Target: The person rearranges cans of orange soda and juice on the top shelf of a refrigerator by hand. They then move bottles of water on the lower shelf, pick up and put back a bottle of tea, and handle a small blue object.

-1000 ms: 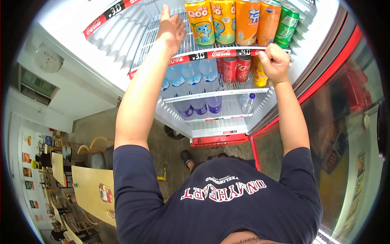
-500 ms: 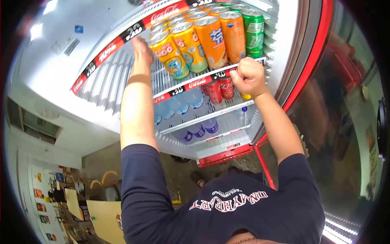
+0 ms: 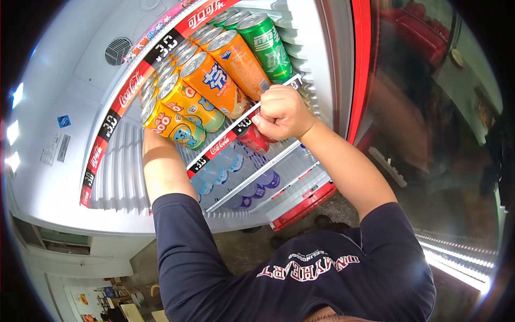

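Cans (image 3: 174,126) stand upright on the shelf (image 3: 220,145), labels (image 3: 218,79) facing out.

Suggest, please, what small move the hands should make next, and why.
I would probably ease the left forearm back slightly, since the leftmost Qoo can seems to hide its hand among closely packed cans. The right hand is closed at the shelf's front edge.
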A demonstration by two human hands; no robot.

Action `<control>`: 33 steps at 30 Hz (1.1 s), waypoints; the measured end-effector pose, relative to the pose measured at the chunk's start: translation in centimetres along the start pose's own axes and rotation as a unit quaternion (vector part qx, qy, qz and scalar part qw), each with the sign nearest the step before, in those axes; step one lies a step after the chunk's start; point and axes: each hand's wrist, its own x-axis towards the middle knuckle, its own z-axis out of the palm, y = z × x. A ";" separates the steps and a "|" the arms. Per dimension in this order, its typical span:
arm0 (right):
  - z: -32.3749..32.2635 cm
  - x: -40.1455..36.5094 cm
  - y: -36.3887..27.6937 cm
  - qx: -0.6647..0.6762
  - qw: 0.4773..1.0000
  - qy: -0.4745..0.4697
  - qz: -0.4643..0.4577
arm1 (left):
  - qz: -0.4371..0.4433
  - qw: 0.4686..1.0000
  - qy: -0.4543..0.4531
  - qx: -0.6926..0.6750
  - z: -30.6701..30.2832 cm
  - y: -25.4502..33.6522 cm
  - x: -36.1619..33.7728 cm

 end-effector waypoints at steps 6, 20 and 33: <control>0.4 -0.2 0.2 -0.004 1.000 0.019 -0.006 | -0.002 1.000 -0.017 -0.009 0.1 -0.5 -0.1; 0.9 -0.3 -0.1 0.008 0.999 0.040 -0.001 | -0.004 0.997 -0.071 -0.034 2.4 -0.9 0.7; 0.8 -0.2 -0.2 -0.002 0.999 0.032 0.011 | -0.006 0.993 -0.106 -0.053 3.2 -1.6 0.1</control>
